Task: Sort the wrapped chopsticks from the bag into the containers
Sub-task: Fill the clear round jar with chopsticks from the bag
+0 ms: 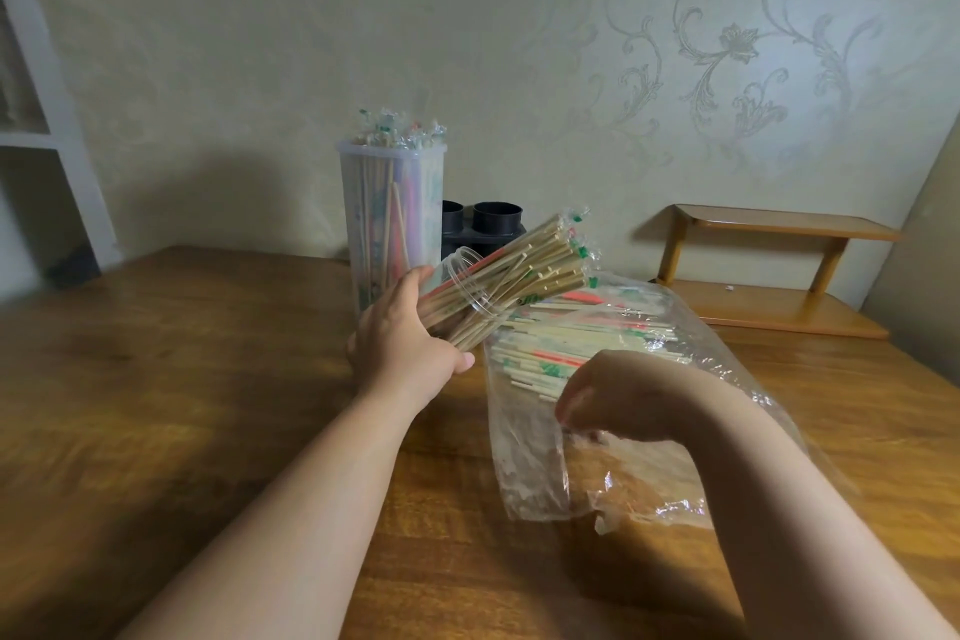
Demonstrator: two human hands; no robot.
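Glossy crinkled clear plastic bag (524, 463), pale bare-wood chopsticks (566, 353), varnished wooden table (208, 379), translucent plastic container (392, 218).

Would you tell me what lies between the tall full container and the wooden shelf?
In the head view, two black cups stand between the tall container and the shelf.

Wooden table (182, 379): clear plastic bag (524, 457) of chopsticks lies flat under the right-hand fingers (571, 405); tall full container (389, 224), black cups (496, 218) stand beyond the left-hand fingers (421, 281); wooden rack (769, 276) far right.
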